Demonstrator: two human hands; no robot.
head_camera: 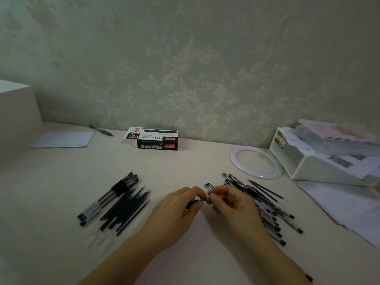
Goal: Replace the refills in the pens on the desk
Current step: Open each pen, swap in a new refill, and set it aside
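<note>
Between the 2 hands, low over the pale surface [185, 161], a single pen [208, 187] is held: the left hand [176, 210] pinches its dark lower end, the right hand [230, 202] curls its fingers round the clear barrel, whose black cap end pokes out beyond them. Left of the left hand lie a row of capped pens [107, 197] and a bundle of dark refills [125, 208]. Right of the right hand sprawls another heap of pens [267, 208]. Beyond both hands, by the wall, a black-and-white box [156, 138] reads "1120"; its smaller print is too blurred.
</note>
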